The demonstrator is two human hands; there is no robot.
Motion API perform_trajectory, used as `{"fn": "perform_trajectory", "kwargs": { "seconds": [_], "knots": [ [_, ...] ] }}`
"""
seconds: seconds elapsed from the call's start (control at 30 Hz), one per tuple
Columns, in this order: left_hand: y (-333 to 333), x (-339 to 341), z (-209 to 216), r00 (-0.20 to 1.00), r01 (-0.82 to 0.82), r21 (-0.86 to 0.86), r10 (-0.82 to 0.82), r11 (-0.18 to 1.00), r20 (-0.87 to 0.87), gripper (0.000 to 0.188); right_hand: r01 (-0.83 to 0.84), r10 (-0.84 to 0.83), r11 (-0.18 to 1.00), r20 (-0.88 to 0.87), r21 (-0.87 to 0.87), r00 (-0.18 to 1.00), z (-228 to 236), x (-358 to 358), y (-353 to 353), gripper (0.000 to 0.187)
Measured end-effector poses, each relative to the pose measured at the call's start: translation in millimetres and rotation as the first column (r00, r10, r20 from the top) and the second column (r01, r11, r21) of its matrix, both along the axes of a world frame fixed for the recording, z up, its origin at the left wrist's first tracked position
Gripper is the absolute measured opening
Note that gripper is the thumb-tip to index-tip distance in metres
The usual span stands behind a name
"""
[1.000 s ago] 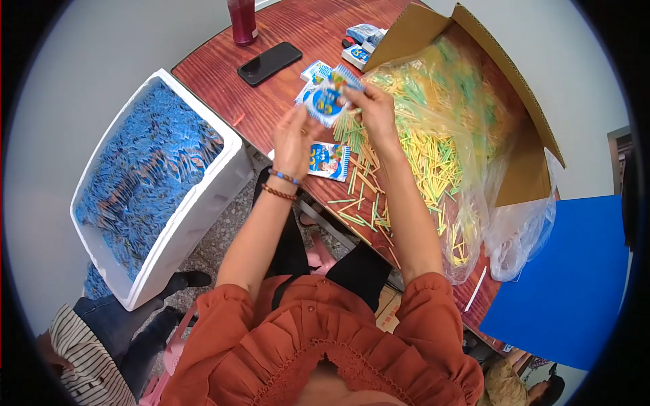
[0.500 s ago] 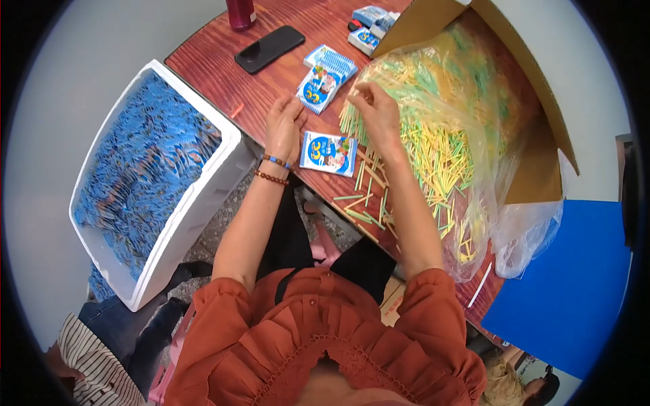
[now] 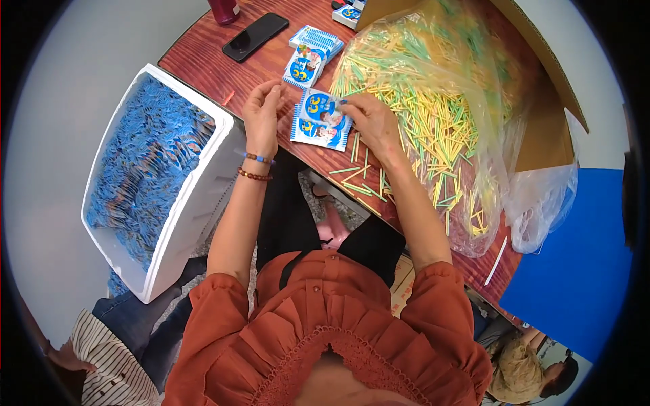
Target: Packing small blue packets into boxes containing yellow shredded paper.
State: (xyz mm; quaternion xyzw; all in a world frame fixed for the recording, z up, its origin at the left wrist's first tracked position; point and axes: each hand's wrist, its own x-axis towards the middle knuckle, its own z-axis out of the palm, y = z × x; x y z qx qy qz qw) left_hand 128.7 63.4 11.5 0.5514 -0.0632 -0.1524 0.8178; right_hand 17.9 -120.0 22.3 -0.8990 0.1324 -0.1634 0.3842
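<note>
Currently, right hand at one o'clock, grip pinching blue-white packet; left hand at eleven o'clock, grip released

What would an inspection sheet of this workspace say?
Surface: reddish-brown wooden table, partly covered.
Work items: blue-and-white square packets, some overlapping; thin yellow-and-green sticks, many in a clear plastic bag.
Clutter: black rectangular phone; dark-red cylindrical container.
Hands: left hand curled, contents unclear; right hand pinching a packet.
Cables: nothing seen.
Surroundings: white foam box of blue packets; brown cardboard box; person in striped top.
</note>
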Motion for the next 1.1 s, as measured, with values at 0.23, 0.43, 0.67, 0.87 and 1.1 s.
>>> {"fn": "perform_trajectory", "kwargs": {
  "seconds": [0.23, 0.43, 0.67, 0.87, 1.1],
  "knots": [
    [-28.1, -32.6, 26.0, 0.919, 0.325, 0.128, -0.345, 0.937, 0.194, 0.021, -0.191, 0.152, 0.688, 0.118, 0.7, 0.981, 14.9, -9.3, -20.4, 0.008],
    [-34.7, -59.8, 19.7, 0.942, 0.31, -0.121, -0.321, 0.943, -0.092, 0.012, -0.18, 0.119, 0.559, 0.136, 0.81, 0.984, 10.6, -33.8, -15.7, 0.013],
    [-42.0, -81.6, 4.7, 0.974, 0.158, -0.208, -0.187, 0.965, -0.13, 0.011, -0.021, -0.073, 0.669, 0.093, 0.743, 0.993, 28.4, -54.2, 5.3, 0.01],
    [-44.3, -85.8, -0.2, 0.956, 0.169, -0.254, -0.22, 0.952, -0.191, 0.014, -0.041, -0.134, 0.631, 0.161, 0.775, 0.978, 16.0, -61.3, -6.4, 0.015],
    [-45.5, -93.9, 7.5, 0.909, 0.209, -0.279, -0.291, 0.937, -0.297, 0.024, -0.2, 0.047, 0.901, 0.369, 0.386, 0.928, 25.0, -88.8, -12.0, 0.017]
  ]
}}
